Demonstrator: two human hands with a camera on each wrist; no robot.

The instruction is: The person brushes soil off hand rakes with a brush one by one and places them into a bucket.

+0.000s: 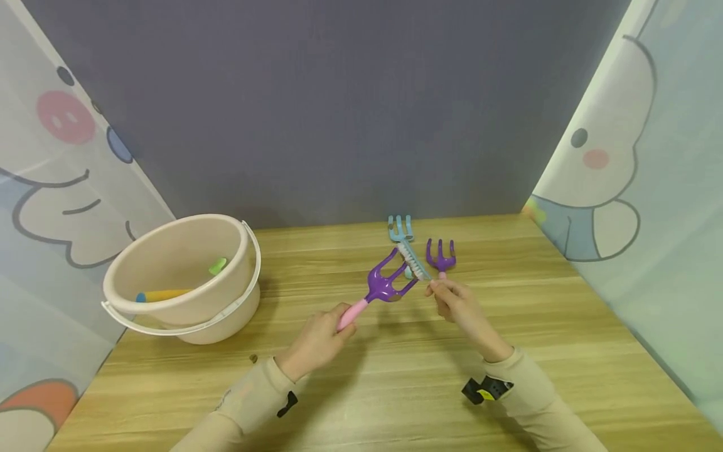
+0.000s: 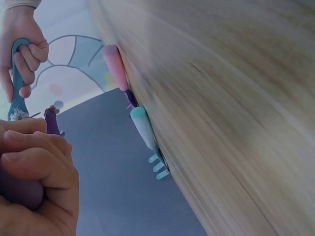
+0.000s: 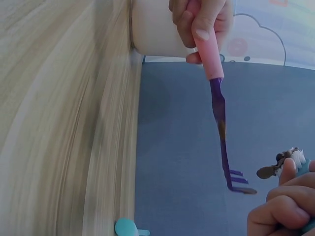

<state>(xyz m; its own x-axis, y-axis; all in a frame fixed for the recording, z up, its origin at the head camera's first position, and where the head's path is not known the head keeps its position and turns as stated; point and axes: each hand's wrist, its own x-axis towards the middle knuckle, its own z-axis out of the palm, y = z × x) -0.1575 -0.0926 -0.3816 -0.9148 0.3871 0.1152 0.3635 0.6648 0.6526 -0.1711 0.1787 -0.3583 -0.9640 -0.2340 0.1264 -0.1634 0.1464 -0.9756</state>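
Jutting from left fingers (image 1: 339,309): soiled-looking fork (image 1: 381,289)

Both arms (image 1: 245,395) reach out over the surface (image 1: 395,402), slanting in toward each other, with the hands held up off it. Left hand (image 1: 316,339) has its fingers (image 2: 42,160) curled tight in a grip. Right hand (image 1: 460,307) sits a bit closer to the far edge, fingers bent into a grip too. Hands are near each other, not touching btw.

Long beige sleeves (image 1: 240,405), black fittings (image 1: 497,387) at both wrists, a yellow patch (image 1: 486,395) on the right one.
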